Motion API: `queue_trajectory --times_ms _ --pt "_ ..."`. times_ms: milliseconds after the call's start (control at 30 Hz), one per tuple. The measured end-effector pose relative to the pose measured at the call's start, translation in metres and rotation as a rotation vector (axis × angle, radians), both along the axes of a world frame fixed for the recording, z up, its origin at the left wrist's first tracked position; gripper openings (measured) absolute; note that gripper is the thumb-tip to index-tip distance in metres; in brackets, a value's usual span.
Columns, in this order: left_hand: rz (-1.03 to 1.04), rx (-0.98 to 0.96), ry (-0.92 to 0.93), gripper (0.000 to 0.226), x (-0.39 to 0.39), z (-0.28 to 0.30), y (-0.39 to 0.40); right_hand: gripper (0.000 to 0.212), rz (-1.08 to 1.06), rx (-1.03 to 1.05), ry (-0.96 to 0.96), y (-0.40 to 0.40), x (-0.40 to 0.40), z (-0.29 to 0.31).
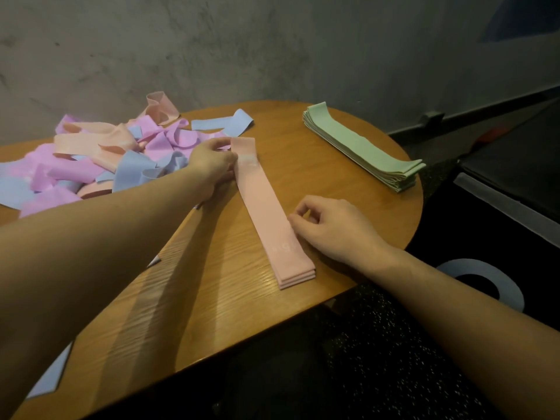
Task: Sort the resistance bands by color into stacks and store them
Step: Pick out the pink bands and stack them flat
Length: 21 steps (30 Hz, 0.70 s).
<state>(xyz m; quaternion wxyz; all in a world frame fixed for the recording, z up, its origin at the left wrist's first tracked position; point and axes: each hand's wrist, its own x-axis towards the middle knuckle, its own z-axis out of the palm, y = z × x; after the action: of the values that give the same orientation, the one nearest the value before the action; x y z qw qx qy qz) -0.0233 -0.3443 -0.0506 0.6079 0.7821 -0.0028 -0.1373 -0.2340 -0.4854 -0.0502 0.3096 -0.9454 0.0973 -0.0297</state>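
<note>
green stack [360, 144] looks done at far right; we square the peach stack [269, 207] — left hand [212, 165] pinching its far end, right hand [330, 225] loosely curled beside it — mixed pile [100, 159] remains unsorted.

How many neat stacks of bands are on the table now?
2. The green stack lies at the table's far right edge; the peach stack lies in the middle, between both hands. Other bands are a loose pile.

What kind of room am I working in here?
Hard to say for sure; probably a cafe-like or gym lounge corner. A rounded wooden table stands against a bare concrete-look wall, with dark speckled flooring below.
</note>
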Motion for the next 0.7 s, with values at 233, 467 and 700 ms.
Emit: queue_trajectory --times_ms 233,467,700 --pt "-0.103 0.158 -0.147 0.046 0.009 -0.004 0.005 0.013 -0.035 -0.015 -0.175 -0.006 0.05 -0.029" --pt "-0.126 0.38 -0.359 0.043 0.018 -0.012 0.007 0.007 -0.071 0.01 -0.207 -0.009 0.072 -0.036" --pt "-0.137 0.466 -0.402 0.038 0.023 -0.018 0.005 0.009 -0.078 0.015 -0.205 -0.012 0.074 -0.041"
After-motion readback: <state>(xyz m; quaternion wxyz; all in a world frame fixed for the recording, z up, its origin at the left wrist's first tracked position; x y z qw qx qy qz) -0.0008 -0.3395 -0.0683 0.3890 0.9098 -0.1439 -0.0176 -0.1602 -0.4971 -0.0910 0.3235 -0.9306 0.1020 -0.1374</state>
